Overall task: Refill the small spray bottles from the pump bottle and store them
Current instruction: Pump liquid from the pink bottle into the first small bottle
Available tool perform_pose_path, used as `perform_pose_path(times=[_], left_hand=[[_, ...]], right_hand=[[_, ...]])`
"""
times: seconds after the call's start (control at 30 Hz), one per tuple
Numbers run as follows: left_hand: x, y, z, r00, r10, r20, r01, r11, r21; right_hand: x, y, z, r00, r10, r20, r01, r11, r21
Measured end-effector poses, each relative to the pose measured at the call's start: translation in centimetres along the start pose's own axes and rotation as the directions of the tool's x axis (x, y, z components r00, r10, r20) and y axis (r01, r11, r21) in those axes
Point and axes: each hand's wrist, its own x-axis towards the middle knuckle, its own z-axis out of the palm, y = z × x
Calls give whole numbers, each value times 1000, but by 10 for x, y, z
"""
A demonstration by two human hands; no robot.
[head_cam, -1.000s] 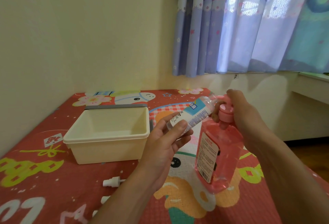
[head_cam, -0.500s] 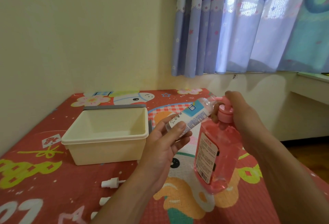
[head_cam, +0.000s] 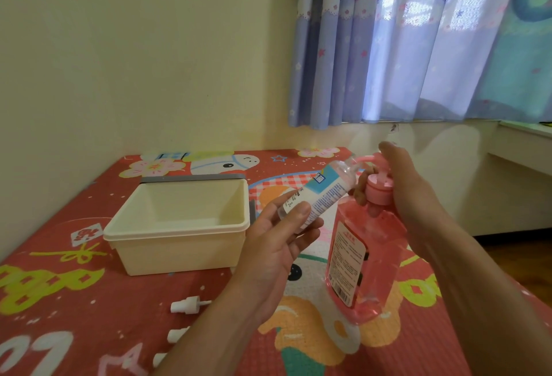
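Note:
My left hand (head_cam: pixel 277 241) holds a small clear spray bottle (head_cam: pixel 321 195) with a white and blue label, tilted so its open neck points up to the right. That neck meets the spout of the pink pump bottle (head_cam: pixel 363 259), which stands tilted on the red mat. My right hand (head_cam: pixel 397 184) wraps over the pump head from behind, fingers around the pink collar. A white spray nozzle cap (head_cam: pixel 188 305) lies loose on the mat at lower left, with two more white caps (head_cam: pixel 176 334) partly hidden by my left forearm.
A cream plastic bin (head_cam: pixel 179 227) with nothing visible inside sits on the mat (head_cam: pixel 74 310) left of my hands, a grey lid behind it. The wall runs behind; blue curtains (head_cam: pixel 418 41) hang at upper right. The mat's right edge drops to a wooden floor.
The pump head has risen a little under my right hand, showing the spout at the small bottle's neck. Both hands and bottles otherwise keep their places.

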Motion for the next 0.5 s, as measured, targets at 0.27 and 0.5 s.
perform_pose_path(times=[0.27, 0.5], left_hand=[[1, 0, -1, 1000, -5, -5, 5, 1000, 0], [1, 2, -1, 1000, 2, -11, -2, 1000, -1]], right_hand=[[0, 1, 0, 1000, 2, -18, -2, 1000, -4], [0, -3, 1, 1000, 7, 2, -7, 1000, -8]])
